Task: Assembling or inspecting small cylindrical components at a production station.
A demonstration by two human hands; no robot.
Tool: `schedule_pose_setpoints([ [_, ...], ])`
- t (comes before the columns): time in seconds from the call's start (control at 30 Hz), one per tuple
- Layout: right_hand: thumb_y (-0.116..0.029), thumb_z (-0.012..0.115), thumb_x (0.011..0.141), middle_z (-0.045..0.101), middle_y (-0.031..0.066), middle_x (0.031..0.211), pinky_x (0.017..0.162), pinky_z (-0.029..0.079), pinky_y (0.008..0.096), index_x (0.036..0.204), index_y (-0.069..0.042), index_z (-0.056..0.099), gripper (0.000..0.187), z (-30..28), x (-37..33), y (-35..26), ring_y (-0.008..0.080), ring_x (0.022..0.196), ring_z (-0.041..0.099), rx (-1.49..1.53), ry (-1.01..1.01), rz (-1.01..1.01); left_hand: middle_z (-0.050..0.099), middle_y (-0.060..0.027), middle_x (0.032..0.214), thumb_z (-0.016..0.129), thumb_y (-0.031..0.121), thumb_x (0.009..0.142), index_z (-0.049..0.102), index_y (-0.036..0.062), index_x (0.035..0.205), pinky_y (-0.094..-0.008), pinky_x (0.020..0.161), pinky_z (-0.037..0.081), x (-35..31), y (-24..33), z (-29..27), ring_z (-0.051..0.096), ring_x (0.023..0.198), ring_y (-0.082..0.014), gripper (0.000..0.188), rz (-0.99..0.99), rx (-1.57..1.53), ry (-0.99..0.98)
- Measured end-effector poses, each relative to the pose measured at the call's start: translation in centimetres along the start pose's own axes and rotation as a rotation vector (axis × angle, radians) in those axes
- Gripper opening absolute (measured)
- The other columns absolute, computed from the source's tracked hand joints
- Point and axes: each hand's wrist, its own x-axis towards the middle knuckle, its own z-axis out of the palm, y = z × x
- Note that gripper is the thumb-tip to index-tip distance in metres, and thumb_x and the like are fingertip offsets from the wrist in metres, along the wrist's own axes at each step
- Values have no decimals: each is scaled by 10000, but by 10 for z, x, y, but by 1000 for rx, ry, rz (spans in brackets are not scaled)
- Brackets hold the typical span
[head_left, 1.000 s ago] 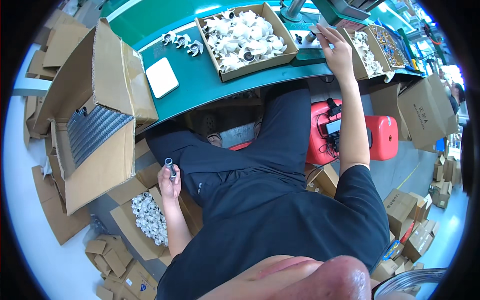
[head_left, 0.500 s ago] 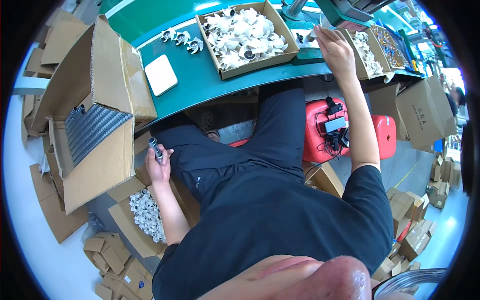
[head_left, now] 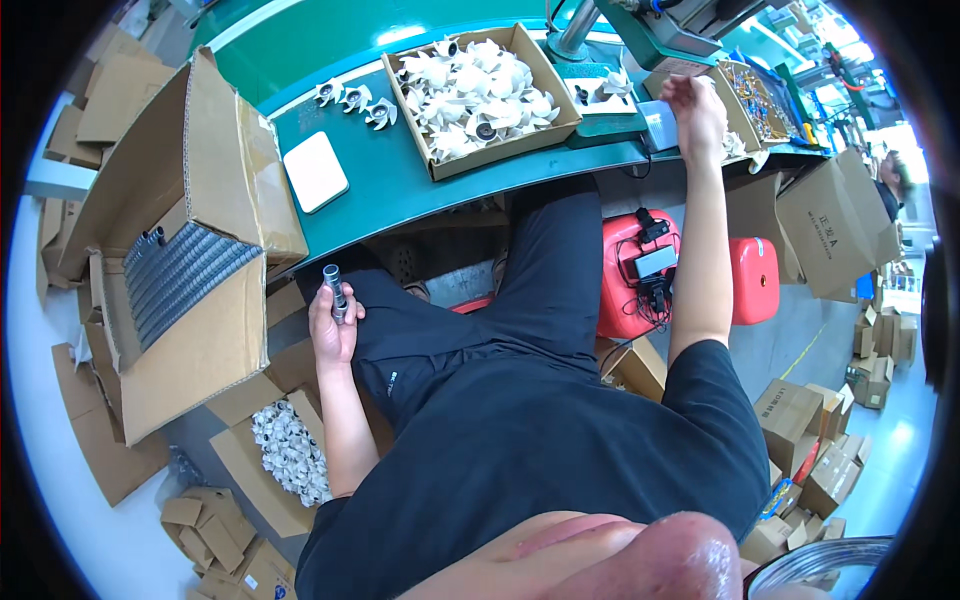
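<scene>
My left hand [head_left: 335,330] is closed round a ringed grey metal cylinder [head_left: 334,285], held upright above my left thigh. My right hand [head_left: 697,112] is raised over the right part of the bench, fingers loosely curled and apart, with nothing visible in them. Beside it lies a pale grey-blue block [head_left: 659,126]. To its left, a white bladed impeller [head_left: 615,84] sits on the green-based fixture [head_left: 605,128] under the bench press [head_left: 665,45]. A cardboard tray [head_left: 436,168] heaped with white impellers stands left of the fixture.
Three loose impellers [head_left: 355,98] and a white square lid-like piece [head_left: 316,172] lie on the green bench [head_left: 400,200]. An open carton [head_left: 230,160] on the left holds rows of grey cylinders [head_left: 185,280]. A red stool [head_left: 625,300] carries cables; small white parts [head_left: 290,450] fill a low box.
My right hand has moved from the fixture rightward and toward me, uncovering the impeller and the pale block. My left hand has shifted slightly right with the cylinder.
</scene>
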Motion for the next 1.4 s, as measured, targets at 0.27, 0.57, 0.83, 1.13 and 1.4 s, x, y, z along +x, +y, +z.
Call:
schedule_pose_setpoints([
  [0.27, -171, 548, 1001, 703, 120, 878, 762, 552, 299, 981, 71, 657, 267, 8, 39, 61, 176, 765, 676, -250, -7, 68, 650, -46, 969, 559, 338, 1034, 594, 59, 1192, -299, 639, 458, 1, 0, 25, 502, 586, -81, 323, -36, -74, 8],
  [0.57, -143, 606, 968, 693, 94, 1125, 923, 509, 319, 1233, 13, 634, 309, 52, -37, -1, 192, 1041, 650, -630, -306, -371, 676, -92, 964, 569, 275, 1029, 579, -10, 1284, -261, 565, 485, -9, 11, 86, 534, 572, -76, 382, -63, 37, 20],
  [0.83, -91, 703, 902, 690, 82, 1159, 920, 507, 302, 1256, -16, 653, 365, 46, -38, 14, 167, 1036, 649, -678, -210, -384, 687, -112, 971, 615, 240, 1006, 566, -5, 1334, -225, 507, 472, 23, 42, 152, 539, 551, -75, 413, 60, 238, -82],
  [1.13, 15, 730, 832, 690, 98, 1039, 821, 539, 320, 1098, 33, 674, 272, 92, -80, 32, 179, 938, 652, -469, 210, -709, 689, -114, 971, 639, 264, 995, 594, 25, 1290, -218, 502, 473, 36, 44, 151, 547, 553, -80, 383, 37, 27, -94],
  [1.4, -51, 739, 831, 647, 118, 1065, 837, 516, 345, 1057, -30, 712, 228, 200, -112, -20, 289, 929, 634, -620, -156, -938, 690, -121, 959, 676, 265, 972, 617, 27, 1280, -213, 489, 446, 31, 37, 150, 538, 549, -76, 395, 20, -23, -166],
])
